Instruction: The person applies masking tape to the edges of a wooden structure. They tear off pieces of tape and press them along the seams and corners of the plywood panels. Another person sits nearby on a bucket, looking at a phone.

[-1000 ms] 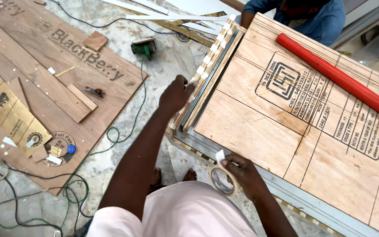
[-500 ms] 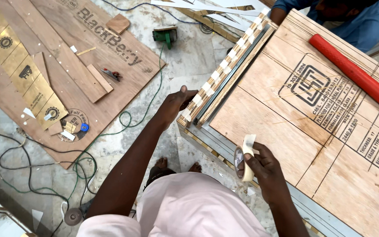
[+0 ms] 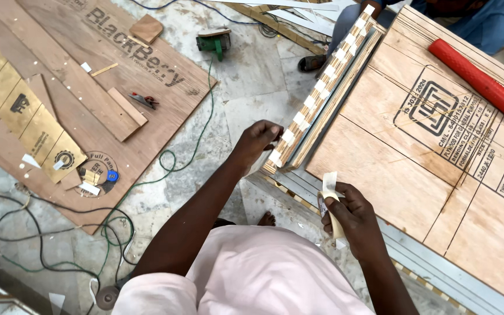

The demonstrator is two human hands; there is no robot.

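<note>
My left hand (image 3: 259,142) grips the near end of a narrow stack of edge strips (image 3: 322,93) bound with pale tape patches, which lies along the left edge of a large plywood sheet (image 3: 438,169). My right hand (image 3: 348,210) holds a roll of masking tape (image 3: 333,219) upright, with a short loose end (image 3: 329,182) sticking up from it. The roll hovers over the sheet's near edge, a little right of the strip stack.
Another plywood board (image 3: 83,99) lies on the stone floor at left, with offcuts and a small red tool (image 3: 146,101) on it. A green power tool (image 3: 214,42) and a green cable (image 3: 164,169) lie on the floor. A red bar (image 3: 479,81) rests on the sheet. Another person in blue (image 3: 473,20) sits at the far end.
My left hand has slid back along the strip stack to its near end. My right hand has lifted the tape roll and turned it upright, a loose end now pulled free.
</note>
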